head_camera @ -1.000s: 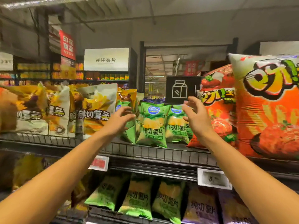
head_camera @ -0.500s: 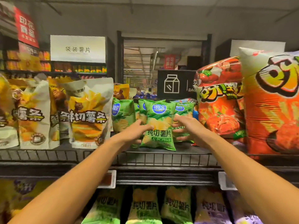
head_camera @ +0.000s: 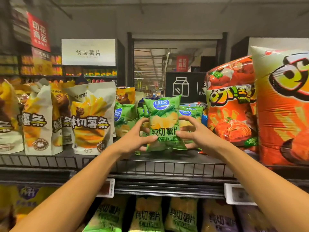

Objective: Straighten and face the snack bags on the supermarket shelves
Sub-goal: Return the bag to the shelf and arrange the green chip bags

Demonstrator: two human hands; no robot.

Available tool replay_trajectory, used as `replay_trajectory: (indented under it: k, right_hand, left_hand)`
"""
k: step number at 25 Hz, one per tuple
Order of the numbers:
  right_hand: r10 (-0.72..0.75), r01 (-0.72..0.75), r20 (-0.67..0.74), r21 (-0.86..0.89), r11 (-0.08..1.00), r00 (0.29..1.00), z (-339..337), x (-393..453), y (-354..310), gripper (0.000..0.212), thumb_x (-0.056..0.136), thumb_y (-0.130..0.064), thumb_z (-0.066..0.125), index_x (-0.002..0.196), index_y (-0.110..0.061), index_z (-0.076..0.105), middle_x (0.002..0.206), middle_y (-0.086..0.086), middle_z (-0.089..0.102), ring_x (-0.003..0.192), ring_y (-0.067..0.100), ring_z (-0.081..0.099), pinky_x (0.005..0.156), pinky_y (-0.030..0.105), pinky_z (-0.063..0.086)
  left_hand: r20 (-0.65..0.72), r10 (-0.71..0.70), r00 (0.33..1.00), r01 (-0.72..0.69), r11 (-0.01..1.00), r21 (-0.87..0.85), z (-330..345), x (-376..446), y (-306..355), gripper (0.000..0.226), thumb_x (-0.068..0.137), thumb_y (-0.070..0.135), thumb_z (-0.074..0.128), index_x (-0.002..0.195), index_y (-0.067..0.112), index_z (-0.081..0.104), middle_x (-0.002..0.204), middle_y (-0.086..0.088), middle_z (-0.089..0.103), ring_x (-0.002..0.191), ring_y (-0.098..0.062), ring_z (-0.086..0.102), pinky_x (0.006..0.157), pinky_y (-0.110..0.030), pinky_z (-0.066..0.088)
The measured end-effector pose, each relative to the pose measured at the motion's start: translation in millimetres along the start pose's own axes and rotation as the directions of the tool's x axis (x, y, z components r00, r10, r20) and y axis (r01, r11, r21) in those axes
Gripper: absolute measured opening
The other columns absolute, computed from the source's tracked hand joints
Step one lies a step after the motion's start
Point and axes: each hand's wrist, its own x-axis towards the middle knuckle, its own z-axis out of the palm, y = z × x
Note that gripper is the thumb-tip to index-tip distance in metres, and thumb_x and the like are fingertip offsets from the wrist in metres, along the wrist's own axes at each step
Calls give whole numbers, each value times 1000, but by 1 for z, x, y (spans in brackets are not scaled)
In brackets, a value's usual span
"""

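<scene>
At the right edge of the frame stands a big orange snack bag, upright on the wire-fronted shelf, with a second orange bag just to its left and partly behind it. On the left half of the frame a row of cream and yellow fry pouches stands facing forward on the same shelf. In the centre, a green chip bag is held upright, label facing the camera, its bottom edge at or just above the shelf floor; which one cannot be told. The left hand grips its left side with curled fingers and thumb, and the right hand grips its right side the same way. More green bags stand just behind and beside it. At the bottom of the frame, blurred green and purple bags fill the lower shelf.
</scene>
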Motion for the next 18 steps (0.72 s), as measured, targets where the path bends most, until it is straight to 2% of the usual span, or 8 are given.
replay_trajectory:
  k: [2,5,8,10,12,15,16,18]
  right_hand:
    - [14,-14,42,-19,1000,999,-2,-6,1,55,91,-25,72,135,-47,47,122,5,61,100,17,70,73,34,55]
    - [1,6,92,-72,997,996,-6,-14,5,61,90,-23,73,134,-50,40,122,4,56,108,19,64,77,34,54]
    - [8,7,136,-109,994,991,-6,-19,9,66,91,-18,71,143,-38,36,132,8,51,113,23,62,77,35,57]
    - [16,5,151,-134,991,988,-3,-19,11,61,94,-17,67,146,-29,37,139,8,51,114,21,62,83,38,57]
    - [12,14,168,-152,988,986,-2,-20,11,59,94,-22,68,145,-29,39,138,0,55,115,17,62,90,42,56]
    - [12,30,183,-225,974,983,-5,-23,11,63,94,-31,69,146,-34,35,130,-13,55,115,10,60,88,41,59]
    - [16,29,180,-244,969,984,-6,-23,13,64,95,-31,67,148,-35,31,132,-12,53,116,13,59,87,41,60]
    - [14,29,177,-241,970,984,-6,-22,16,68,99,-27,61,154,-35,22,141,-9,45,122,19,56,84,40,61]
  left_hand:
    - [15,21,1000,-21,1000,14,-1,-2,-1,77,84,21,76,142,38,29,122,0,48,83,-12,70,78,-36,59]
    - [34,9,999,-11,999,53,0,-6,1,87,73,29,82,140,46,28,119,7,49,92,-12,73,78,-34,61]
    - [45,15,999,-19,994,110,3,-12,4,91,65,34,83,134,52,28,119,7,48,99,-17,69,72,-31,61]
    - [49,45,998,-53,984,170,6,-15,5,90,65,36,80,134,52,25,121,5,47,102,-15,64,68,-28,59]
    - [43,61,997,-69,978,199,9,-16,6,89,67,35,79,134,51,23,122,5,46,96,-15,65,67,-29,60]
    - [66,49,997,-63,970,234,11,-15,7,92,70,36,77,140,50,18,125,3,43,88,-17,71,70,-31,61]
    - [76,40,996,-58,968,244,11,-15,7,93,70,39,76,141,52,16,125,4,42,85,-17,72,71,-31,61]
    - [95,35,995,-58,965,255,11,-17,8,89,71,48,75,132,68,13,117,10,43,80,-13,73,70,-28,60]
